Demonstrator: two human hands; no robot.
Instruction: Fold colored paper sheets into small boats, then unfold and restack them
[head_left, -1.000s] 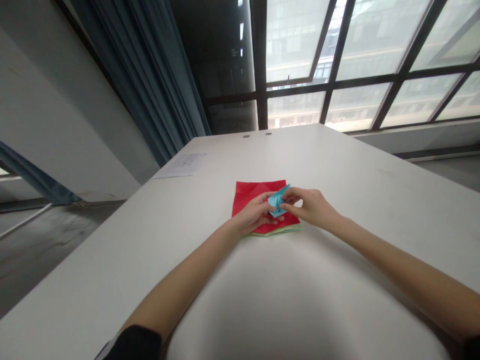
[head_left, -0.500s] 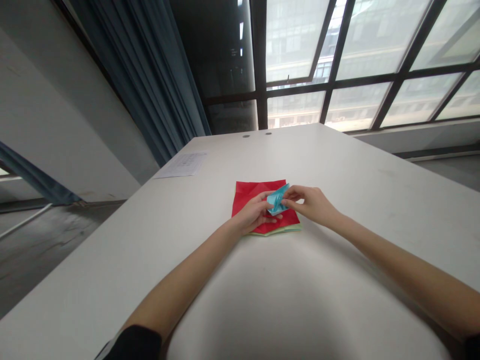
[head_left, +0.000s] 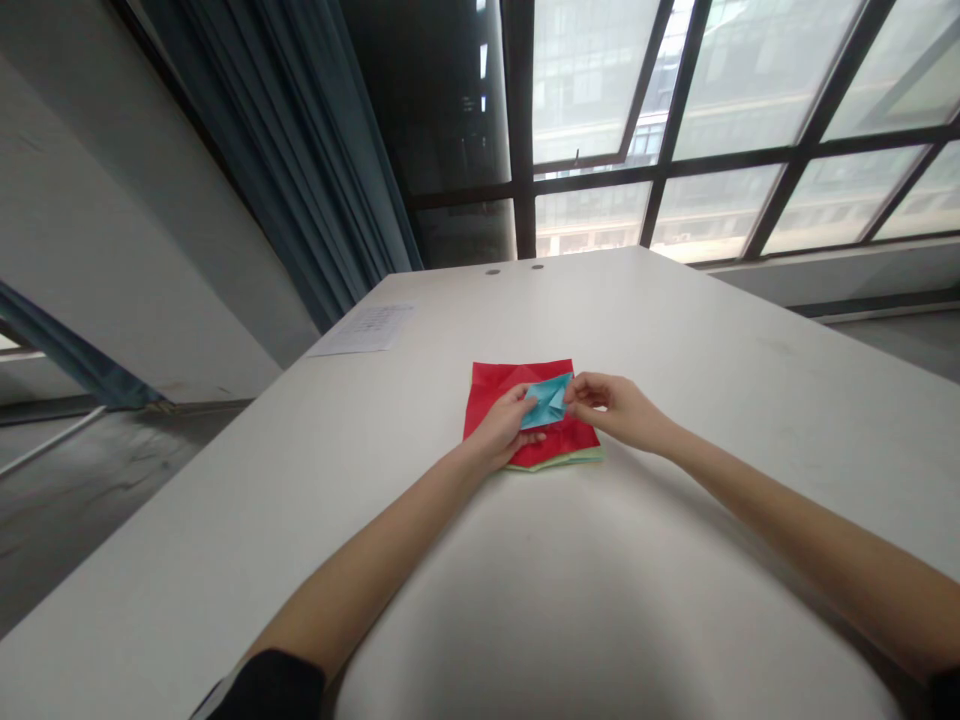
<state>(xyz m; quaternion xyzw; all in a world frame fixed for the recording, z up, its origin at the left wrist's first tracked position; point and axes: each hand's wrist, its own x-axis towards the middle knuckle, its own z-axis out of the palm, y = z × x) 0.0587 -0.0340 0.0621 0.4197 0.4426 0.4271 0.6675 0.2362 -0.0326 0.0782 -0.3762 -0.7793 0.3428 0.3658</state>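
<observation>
Though creased, blue paper in both hands

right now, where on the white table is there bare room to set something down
The white table has bare patches between the printed sheet and red paper, between the forearms, and from the right hand to the table's right edge. It's crowded over the red paper, where the left hand holds folded blue paper.
</observation>
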